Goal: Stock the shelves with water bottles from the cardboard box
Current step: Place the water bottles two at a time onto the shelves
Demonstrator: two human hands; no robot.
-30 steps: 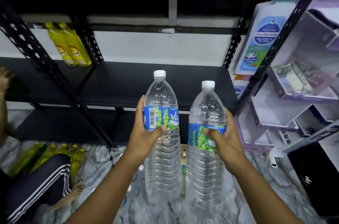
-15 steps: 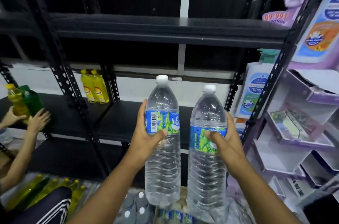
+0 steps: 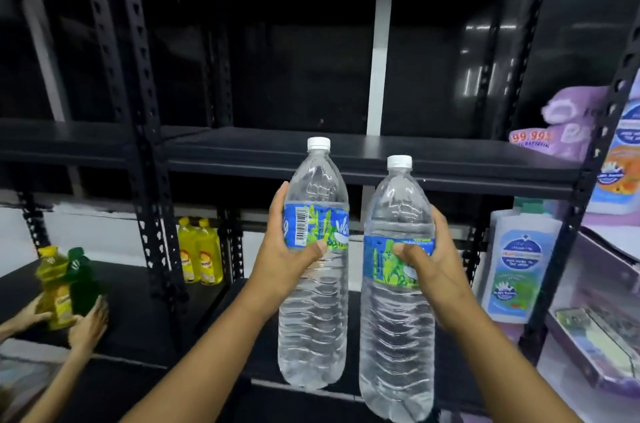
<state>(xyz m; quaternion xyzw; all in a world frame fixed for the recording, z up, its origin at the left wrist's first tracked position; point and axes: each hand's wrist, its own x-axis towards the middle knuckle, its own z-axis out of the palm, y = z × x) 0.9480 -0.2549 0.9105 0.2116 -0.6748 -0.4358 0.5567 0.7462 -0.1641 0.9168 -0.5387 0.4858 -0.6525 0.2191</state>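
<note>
Black metal shelves (image 3: pixel 363 149) are filling the background. Left hand (image 3: pixel 287 260) is gripping one water bottle (image 3: pixel 315 284) at its label, fingers wrapping behind, thumb in front. Right hand (image 3: pixel 433 270) is clutching a second bottle (image 3: pixel 396 318) likewise. Both are hanging upright, side by side, below the shelf's edge.

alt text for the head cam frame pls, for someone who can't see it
A person holds two upright, capped water bottles in front of black metal shelving, the left hand gripping the left bottle and the right hand gripping the right bottle at their labels. At lower left, another person's hands hold a yellow bottle and a green bottle on a shelf.
</note>
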